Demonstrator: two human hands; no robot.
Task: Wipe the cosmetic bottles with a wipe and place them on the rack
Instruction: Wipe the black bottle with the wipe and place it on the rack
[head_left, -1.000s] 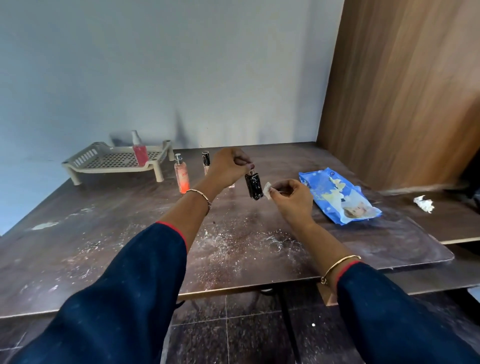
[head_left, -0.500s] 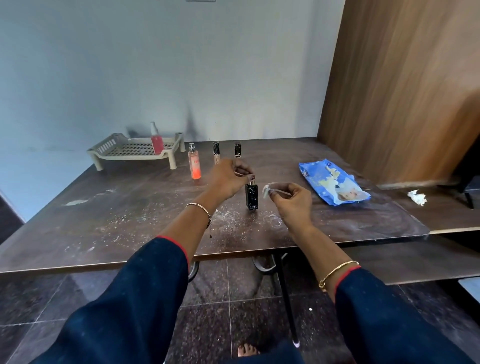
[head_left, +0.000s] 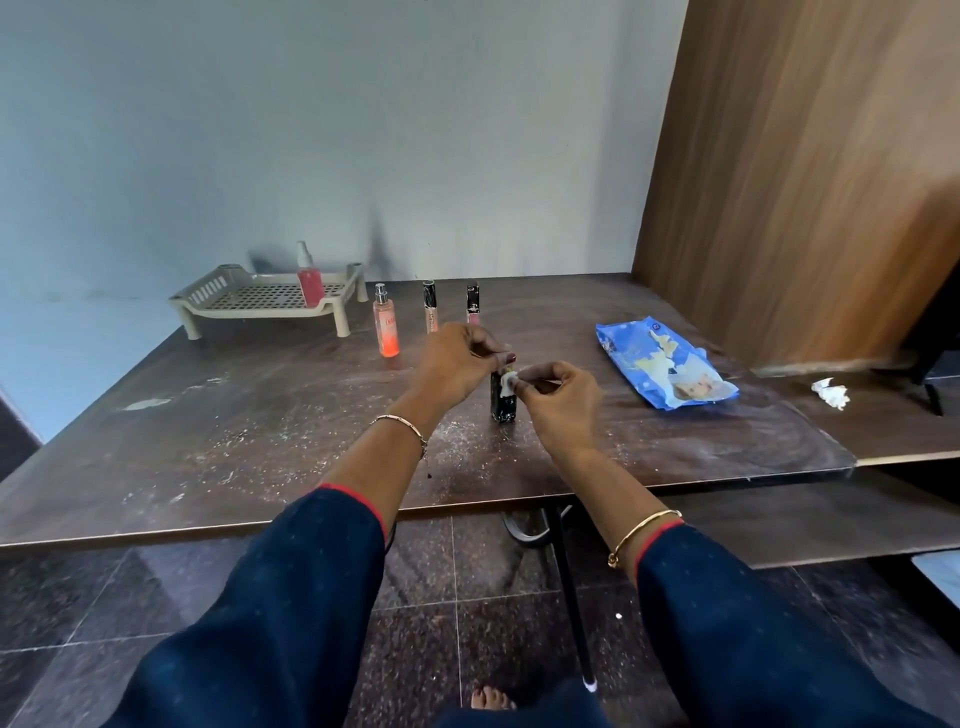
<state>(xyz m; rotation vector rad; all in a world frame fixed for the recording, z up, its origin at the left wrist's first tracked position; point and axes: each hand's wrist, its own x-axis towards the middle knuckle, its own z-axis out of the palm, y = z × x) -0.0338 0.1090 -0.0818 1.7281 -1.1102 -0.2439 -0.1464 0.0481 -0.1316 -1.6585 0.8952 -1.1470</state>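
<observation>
the left hand (head_left: 457, 364) is pinching the upright black bottle (head_left: 503, 404) by its top, while the right hand (head_left: 558, 400) is pressing a small wipe (head_left: 508, 382), pinched in its fingers (head_left: 540, 371), against its side; the rack (head_left: 249, 299) is sitting well left of them.

Lettering on the orange bottle (head_left: 386, 327) and wipe pack (head_left: 665, 369) is illegible.

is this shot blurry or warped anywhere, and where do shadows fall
Head view: wide-angle warp leans the wood panel and stretches the sleeves; light is soft and even, no glare; the rack and red bottle cast faint shadows on the wall behind; the left hand, right hand, wipe and black bottle look fairly sharp.
</observation>
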